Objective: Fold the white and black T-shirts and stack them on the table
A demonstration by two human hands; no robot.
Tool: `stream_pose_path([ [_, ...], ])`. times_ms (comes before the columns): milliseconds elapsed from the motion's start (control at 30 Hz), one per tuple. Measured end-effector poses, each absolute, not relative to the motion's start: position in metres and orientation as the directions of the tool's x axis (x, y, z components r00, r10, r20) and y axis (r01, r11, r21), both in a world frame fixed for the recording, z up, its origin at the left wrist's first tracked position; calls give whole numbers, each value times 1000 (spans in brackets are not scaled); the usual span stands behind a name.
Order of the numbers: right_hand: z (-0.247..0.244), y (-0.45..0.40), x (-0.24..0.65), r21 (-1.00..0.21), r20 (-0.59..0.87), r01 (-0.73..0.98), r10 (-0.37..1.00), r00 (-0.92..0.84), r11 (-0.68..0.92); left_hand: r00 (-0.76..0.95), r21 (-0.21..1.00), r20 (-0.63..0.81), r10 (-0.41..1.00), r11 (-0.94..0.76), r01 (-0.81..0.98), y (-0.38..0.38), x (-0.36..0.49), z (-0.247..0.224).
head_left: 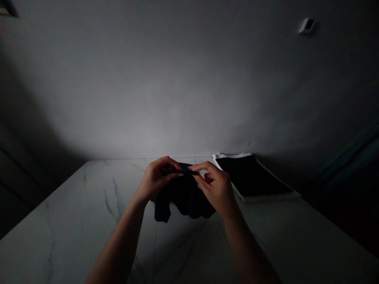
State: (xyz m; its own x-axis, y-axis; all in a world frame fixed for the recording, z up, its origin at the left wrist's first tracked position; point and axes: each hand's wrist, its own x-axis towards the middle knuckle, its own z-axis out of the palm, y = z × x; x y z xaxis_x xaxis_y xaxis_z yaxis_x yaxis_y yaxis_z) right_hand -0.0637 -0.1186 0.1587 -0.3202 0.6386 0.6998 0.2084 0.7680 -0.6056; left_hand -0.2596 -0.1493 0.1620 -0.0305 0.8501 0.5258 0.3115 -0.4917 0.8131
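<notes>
A crumpled dark navy cloth garment (183, 196) hangs in front of me, just above the white marble table (65, 221). My left hand (156, 178) pinches a narrow band along its top edge. My right hand (214, 187) grips the same band from the other side, its thumb and fingertips close to those of my left hand. The lower part of the cloth droops between my wrists, and my fingers hide part of the band.
A flat black item with a white border (250, 175) lies at the table's back right corner, near the grey wall (189, 79). A small white wall fitting (306, 25) is high at the upper right. The table's edges fall away into dark on both sides.
</notes>
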Motion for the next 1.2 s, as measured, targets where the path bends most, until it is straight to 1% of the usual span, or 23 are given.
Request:
stream_pose_path([
  [100,156,-119,-68,-612,671,245,657,-343,752,38,783,522,852,-497,374,-149,-258,163],
  [167,155,-117,-69,-628,653,242,670,-352,740,53,785,515,856,-496,370,-147,-256,161],
  [233,155,-116,-69,-665,622,211,688,-375,716,61,816,493,868,-485,313,-144,-254,157],
  [333,156,-111,-67,-744,548,116,700,-458,658,71,849,473,878,-476,228,-140,-251,152],
  [400,157,-108,-66,-798,494,66,713,-498,599,76,835,500,862,-504,221,-140,-249,151],
  [467,157,-106,-64,-824,462,69,738,-492,562,82,791,548,832,-548,272,-141,-247,151],
  [533,157,-105,-62,-807,467,112,743,-479,579,86,739,583,808,-571,357,-142,-247,152],
  [633,157,-106,-59,-728,504,189,702,-503,659,81,706,578,812,-548,449,-143,-247,153],
  [733,157,-109,-59,-647,550,242,662,-509,723,67,713,564,823,-526,464,-145,-244,154],
  [833,157,-110,-60,-605,582,253,636,-507,755,77,712,560,825,-527,463,-146,-242,154],
  [967,159,-109,-57,-611,623,199,621,-476,766,61,765,544,837,-524,375,-142,-246,150],
  [1100,162,-106,-49,-589,669,195,609,-426,784,104,872,439,892,-452,191,-133,-252,144],
  [1200,162,-105,-48,-578,673,201,601,-431,791,140,905,394,908,-410,112,-129,-256,143],
])
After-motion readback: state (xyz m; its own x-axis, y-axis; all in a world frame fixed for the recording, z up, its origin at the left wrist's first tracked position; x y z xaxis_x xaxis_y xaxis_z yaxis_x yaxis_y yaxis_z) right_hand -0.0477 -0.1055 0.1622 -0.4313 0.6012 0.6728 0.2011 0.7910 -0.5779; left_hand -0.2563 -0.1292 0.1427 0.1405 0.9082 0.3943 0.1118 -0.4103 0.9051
